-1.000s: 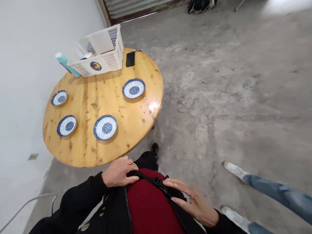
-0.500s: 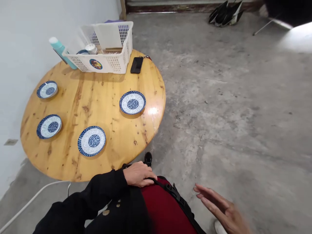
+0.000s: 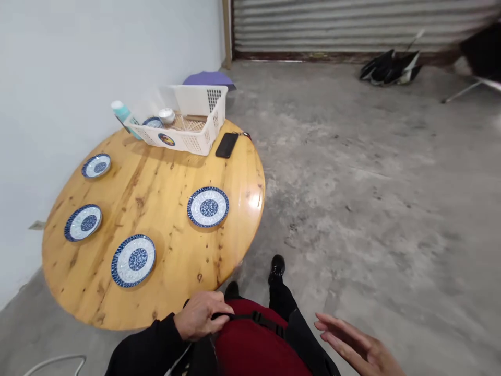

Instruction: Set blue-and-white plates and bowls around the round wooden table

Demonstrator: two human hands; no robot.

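Note:
At my waist, my left hand (image 3: 203, 315) is closed around a black strap (image 3: 261, 319) with a buckle, which runs across red cloth (image 3: 250, 350) on my front. My right hand (image 3: 354, 342) hangs over the floor at lower right, fingers stretched out and nothing in it. Nearest to the left hand is the edge of a round wooden table (image 3: 168, 206). On it lie several blue-and-white plates: a front plate (image 3: 133, 260), a right plate (image 3: 208, 207), a left plate (image 3: 83, 222) and a far-left plate (image 3: 96, 165).
A white plastic basket (image 3: 195, 140) at the table's far side holds a white bowl (image 3: 167, 115) and blue-patterned dishes (image 3: 153, 122). Beside it are a black phone (image 3: 227, 145) and a teal bottle (image 3: 124, 116). Behind is a purple umbrella (image 3: 209, 79). Concrete floor (image 3: 352, 198) extends right.
The view has tilted up, so more of the shutter shows and the table sits lower in view. Both of my black shoes now show. My left hand keeps its grip; my right stays open.

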